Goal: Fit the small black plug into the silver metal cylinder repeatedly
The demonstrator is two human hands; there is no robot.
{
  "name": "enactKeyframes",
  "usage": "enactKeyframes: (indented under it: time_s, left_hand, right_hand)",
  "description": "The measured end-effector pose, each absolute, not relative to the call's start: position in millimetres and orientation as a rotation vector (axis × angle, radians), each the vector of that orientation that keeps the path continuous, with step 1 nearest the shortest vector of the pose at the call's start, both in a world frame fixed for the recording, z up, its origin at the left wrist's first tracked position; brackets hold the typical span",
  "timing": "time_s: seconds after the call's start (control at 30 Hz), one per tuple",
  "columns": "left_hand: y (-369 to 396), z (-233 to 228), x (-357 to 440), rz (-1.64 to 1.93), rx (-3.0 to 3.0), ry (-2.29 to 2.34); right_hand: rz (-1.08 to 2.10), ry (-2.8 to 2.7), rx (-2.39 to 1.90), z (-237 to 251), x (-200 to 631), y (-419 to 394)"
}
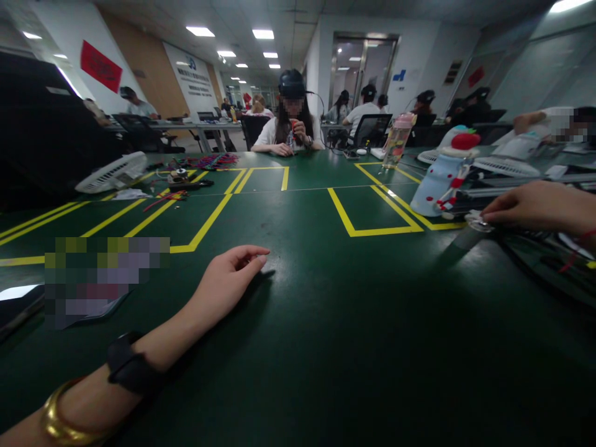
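My left hand (230, 273) hovers low over or rests on the green table, thumb and fingertips pinched together. Whatever may be between those fingertips is too small to make out. At the right, my right hand (540, 208) reaches in from the edge of view with its fingers closed at the top of a small grey, shiny-topped cylinder (475, 231). The cylinder's exact kind is unclear. Just behind it stands a light-blue bottle (431, 186) with a red and white snowman-like top.
Yellow tape (386, 232) marks outlines on the green table (298, 323). Black cables (526, 261) lie at the right. A pink-lidded clear bottle (398, 143), white fans (114, 172) and bundled wires (214, 162) stand or lie farther back. A person (288, 124) sits opposite.
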State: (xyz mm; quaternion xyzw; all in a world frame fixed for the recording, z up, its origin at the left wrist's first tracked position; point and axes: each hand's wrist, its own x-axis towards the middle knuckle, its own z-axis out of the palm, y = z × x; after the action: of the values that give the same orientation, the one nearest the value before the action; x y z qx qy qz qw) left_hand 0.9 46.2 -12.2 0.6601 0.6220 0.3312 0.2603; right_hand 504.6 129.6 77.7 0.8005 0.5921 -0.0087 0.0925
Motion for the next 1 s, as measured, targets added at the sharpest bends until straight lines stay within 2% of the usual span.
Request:
enactKeyframes:
  time_s: [0.47, 1.0]
  left_hand:
    - [47.9, -9.7, 1.6, 0.869, 1.777, 1.689]
    - [48.2, -10.3, 1.7, 0.876, 1.781, 1.682]
  right_hand:
    - [0.028, 1.797, 2.307, 67.1, 521.7, 140.6]
    - [-0.054, 1.813, 2.404, 57.6, 533.2, 145.5]
